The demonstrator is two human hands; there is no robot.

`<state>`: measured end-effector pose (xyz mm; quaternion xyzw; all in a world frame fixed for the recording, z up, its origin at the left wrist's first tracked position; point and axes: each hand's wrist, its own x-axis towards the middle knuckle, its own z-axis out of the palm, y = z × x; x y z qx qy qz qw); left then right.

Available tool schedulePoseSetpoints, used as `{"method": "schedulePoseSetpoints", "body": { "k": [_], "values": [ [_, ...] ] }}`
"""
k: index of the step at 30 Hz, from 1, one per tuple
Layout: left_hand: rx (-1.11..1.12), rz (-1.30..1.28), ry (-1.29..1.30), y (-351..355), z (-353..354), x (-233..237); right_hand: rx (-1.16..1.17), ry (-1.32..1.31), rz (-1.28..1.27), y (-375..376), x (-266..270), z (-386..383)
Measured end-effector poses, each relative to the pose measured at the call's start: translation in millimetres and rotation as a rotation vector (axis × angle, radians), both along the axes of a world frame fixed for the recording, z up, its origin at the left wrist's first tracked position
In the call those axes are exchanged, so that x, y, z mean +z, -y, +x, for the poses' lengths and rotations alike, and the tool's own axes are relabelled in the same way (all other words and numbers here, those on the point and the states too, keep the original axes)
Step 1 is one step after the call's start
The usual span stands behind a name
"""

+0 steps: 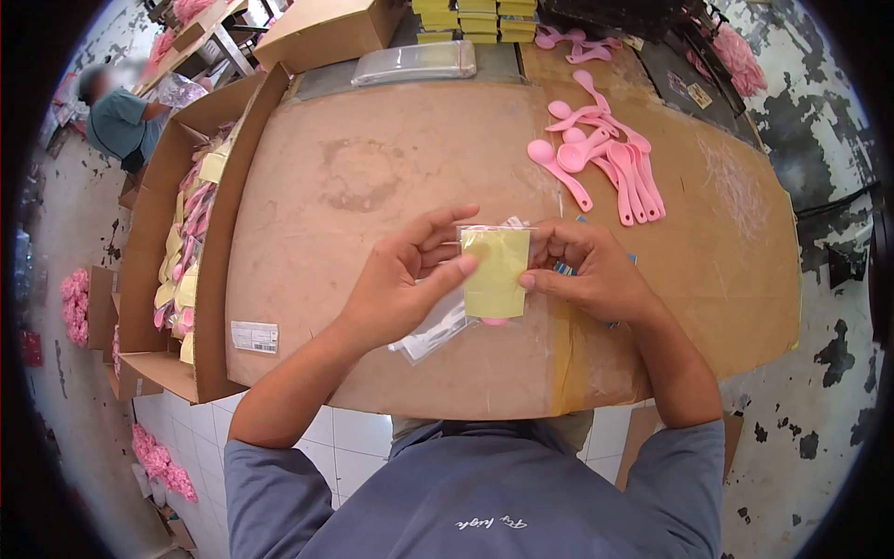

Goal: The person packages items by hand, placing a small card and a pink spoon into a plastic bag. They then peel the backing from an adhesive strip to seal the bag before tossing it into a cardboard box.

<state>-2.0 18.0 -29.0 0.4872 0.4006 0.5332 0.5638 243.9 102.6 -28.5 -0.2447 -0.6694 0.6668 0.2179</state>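
Head view. Desk: what sits furthest left of the packet?

Me: Well left of the packet (495, 272) I log a person (116, 121) in a teal shirt, off beyond the table. Nearer to the packet, an open carton (191, 233) stands against the table's side, filled with yellow-and-pink packs.

Desk: Left hand?

Me: Left hand (400, 279) is closed on the packet's left edge. The thumb lies across the yellow card's front and the fingers curl behind the top. Just below-left of the packet, loose clear bags (433, 337) lie on the cardboard tabletop (354, 168).

Desk: The packet itself?

Me: It's a clear bag with a yellow card inside, upright, held between both hands over the tabletop's near half. A bit of pink peeks out below the card. Far beyond the packet are a clear tray (414, 62) and yellow stacks (475, 19).

Desk: Right side?

Me: Right hand (596, 275) pinches the packet's right edge, thumb low on the front, fingertips bent at the top corner. Something blue shows behind that hand; I can't tell what. Up and right of the packet, well apart, is a heap of pink spoons (605, 158).
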Motion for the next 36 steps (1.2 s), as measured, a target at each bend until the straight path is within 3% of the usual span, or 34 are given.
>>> {"method": "schedulePoseSetpoints", "body": {
  "k": [1, 4, 12, 15, 16, 18, 20, 23, 26, 28, 33, 36],
  "values": [
    [-0.011, 0.027, -0.135, -3, -4, -7, -0.011, -0.005, 0.003, 0, 0, 0],
    [-0.107, -0.152, -0.152, -3, -12, -10, -0.034, -0.02, 0.002, -1, -1, 1],
    [-0.044, -0.134, -0.16, -5, -13, -3, 0.008, -0.021, 0.089, -3, 6, 1],
    [0.028, -0.132, -0.164, -7, -23, 3, -0.092, 0.003, 0.1, -6, 3, 3],
    [0.066, -0.136, -0.167, -8, -30, 5, -0.121, 0.084, 0.222, -8, 7, 6],
    [0.394, -0.028, -0.035, -14, -58, 5, -0.179, 0.24, 0.463, -13, 20, 19],
    [0.696, 0.267, 0.316, -22, -77, 36, -0.228, 0.33, 0.498, -18, 34, 37],
    [0.727, 0.29, 0.572, -21, -97, 45, -0.268, 0.49, 0.665, -23, 48, 59],
    [0.414, 0.144, 0.039, -24, -78, 3, -0.198, 0.653, 0.732, -27, 50, 77],
    [0.226, 0.078, -0.49, -18, -44, 0, -0.141, 0.69, 0.734, -25, 48, 84],
    [0.197, 0.5, -1.151, -9, -1, -18, -0.129, 0.627, 0.707, -23, 28, 90],
    [0.179, 0.316, -0.96, -13, -3, -21, -0.17, 0.62, 0.542, -25, 31, 89]
  ]
}}
